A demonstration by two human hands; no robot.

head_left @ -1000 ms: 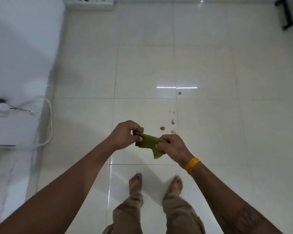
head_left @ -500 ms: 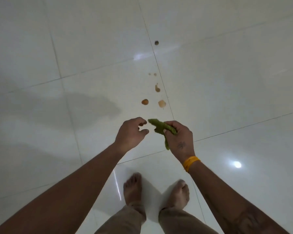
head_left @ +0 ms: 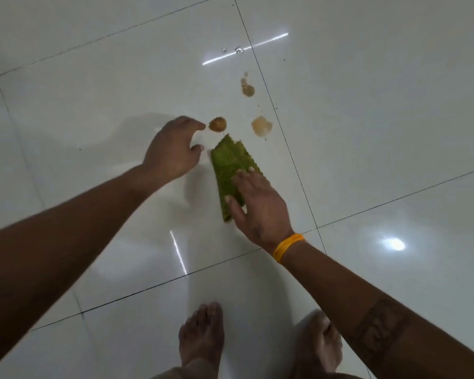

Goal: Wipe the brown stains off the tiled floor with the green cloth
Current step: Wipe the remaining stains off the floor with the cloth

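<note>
Green cloth (head_left: pixel 229 170) flat on the tiled floor (head_left: pixel 367 132), under my right hand.

My right hand (head_left: pixel 257 206), fingers spread, presses its near end; its long axis points toward 11 o'clock, at the dark brown stain (head_left: pixel 217 124) just beyond. My left hand (head_left: pixel 173 151) hovers loosely curled, empty, at the cloth's 9 o'clock.

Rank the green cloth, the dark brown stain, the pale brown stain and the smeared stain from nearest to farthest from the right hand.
From the right hand:
1. Green cloth, under its fingers.
2. Pale brown stain, ahead, right of the cloth's tip.
3. Dark brown stain, ahead, by the left hand; nearly level with 2.
4. Smeared stain, farthest up the tile.
</note>
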